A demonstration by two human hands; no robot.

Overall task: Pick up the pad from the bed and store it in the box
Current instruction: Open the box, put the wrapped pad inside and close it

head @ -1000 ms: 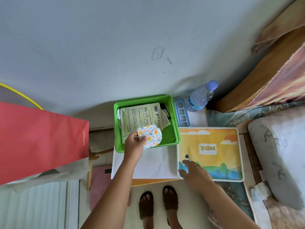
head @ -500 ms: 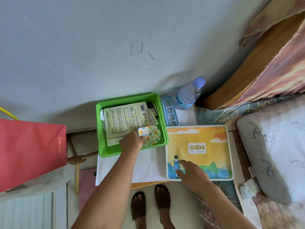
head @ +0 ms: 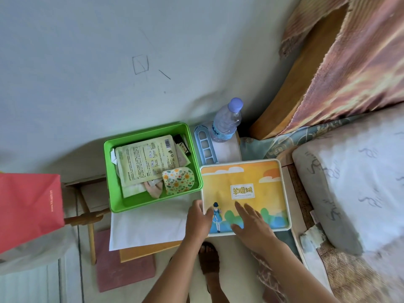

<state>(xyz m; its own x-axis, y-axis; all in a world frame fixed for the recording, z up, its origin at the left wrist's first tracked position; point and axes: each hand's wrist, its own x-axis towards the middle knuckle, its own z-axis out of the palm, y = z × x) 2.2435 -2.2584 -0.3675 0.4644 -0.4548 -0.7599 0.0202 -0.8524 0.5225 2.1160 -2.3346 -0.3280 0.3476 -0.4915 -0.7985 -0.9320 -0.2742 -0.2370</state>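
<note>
Both hands [head: 225, 221] on lid's [head: 262, 178] near edge, pad [head: 178, 180] inside green box [head: 113, 206].

left hand [head: 199, 217] has released the pad [head: 178, 180] into the box [head: 153, 203], now gripping the lid [head: 244, 193].

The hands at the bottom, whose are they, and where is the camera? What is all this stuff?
No machine here: a person wears a camera on the head, looking down at their own two bare hands. The left hand grips the left edge of a picture-printed lid; the right hand lies flat on top of it. Neither holds anything else. Beside the lid is a green box with paper packets and the flowered pad lying inside, so the pad is already stored. Behind stand a water bottle and a blue rack. The bed's pillow is at right, a red bag at left.
</note>
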